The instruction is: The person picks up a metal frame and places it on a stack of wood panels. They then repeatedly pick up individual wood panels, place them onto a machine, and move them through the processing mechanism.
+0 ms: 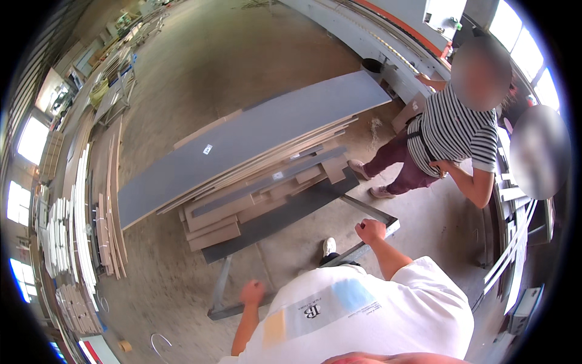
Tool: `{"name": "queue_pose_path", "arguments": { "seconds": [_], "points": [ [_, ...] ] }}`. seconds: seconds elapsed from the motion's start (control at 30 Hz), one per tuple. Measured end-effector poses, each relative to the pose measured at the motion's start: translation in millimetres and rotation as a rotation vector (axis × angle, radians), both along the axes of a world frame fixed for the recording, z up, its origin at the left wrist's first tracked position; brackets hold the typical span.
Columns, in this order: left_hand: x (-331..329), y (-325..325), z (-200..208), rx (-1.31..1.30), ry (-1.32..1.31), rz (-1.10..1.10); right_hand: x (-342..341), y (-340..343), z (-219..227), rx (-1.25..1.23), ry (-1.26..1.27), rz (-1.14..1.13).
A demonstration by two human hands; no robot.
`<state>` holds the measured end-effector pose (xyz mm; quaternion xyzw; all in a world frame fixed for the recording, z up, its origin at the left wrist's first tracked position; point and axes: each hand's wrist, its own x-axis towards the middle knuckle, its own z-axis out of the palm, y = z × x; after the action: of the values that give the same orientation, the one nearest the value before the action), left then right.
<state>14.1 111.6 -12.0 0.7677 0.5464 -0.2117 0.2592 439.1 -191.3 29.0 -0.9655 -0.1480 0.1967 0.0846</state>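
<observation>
- Concrete floor (303, 42) of a large workshop spreads out beyond both hands, with stacked white strips (79, 236) and leaning brown boards (112, 206) far off to the left of the left hand.
- Ahead of both hands lies the pile of boards: a long grey panel (273, 124) on top, farthest from them, then brown boards (212, 233) in uneven layers, and a dark board (285, 213) along the side nearest the hands.
- Left hand (252, 292): fingers curled, just by the near left part of a metal frame (230, 312), well apart from the grey panel; whether it grips anything cannot be told.
- Right hand (370, 231): also curled, by the frame's near right corner, closer to the dark board's right end than the left hand is; its grip cannot be told either.
- Beyond the right hand, to its right, a co-worker (454, 130) in a striped shirt stands beside the pile, one hand at the waist.
</observation>
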Motion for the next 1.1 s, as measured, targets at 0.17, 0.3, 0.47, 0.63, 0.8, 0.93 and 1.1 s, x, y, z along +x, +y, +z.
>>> {"name": "queue_pose_path", "arguments": {
  "seconds": [0.17, 0.3, 0.47, 0.63, 0.8, 0.93, 1.1],
  "points": [
    [63, -17, 59, -0.679, -0.648, -0.014, 4, -15, -19, 0.022, -0.047, -0.023],
    [125, -45, 248, -1.176, -1.058, -0.218, 7, -15, -16, 0.06, -0.009, -0.005],
    [166, -47, 364, -1.16, -1.413, -1.048, 13, -24, -38, 0.041, -0.087, -0.023],
    [150, -55, 386, -1.124, -1.452, -1.23, 13, -18, -26, 0.009, -0.019, 0.01],
    [145, -63, 368, -1.128, -1.429, -1.109, 10, -21, -31, 0.034, -0.058, -0.006],
    [151, -63, 311, -1.146, -1.437, -1.028, 8, -18, -24, 0.034, -0.051, 0.014],
    [139, -65, 279, -1.545, -1.0, -0.365, 11, -29, -37, 0.049, -0.043, -0.007]
  ]
}}
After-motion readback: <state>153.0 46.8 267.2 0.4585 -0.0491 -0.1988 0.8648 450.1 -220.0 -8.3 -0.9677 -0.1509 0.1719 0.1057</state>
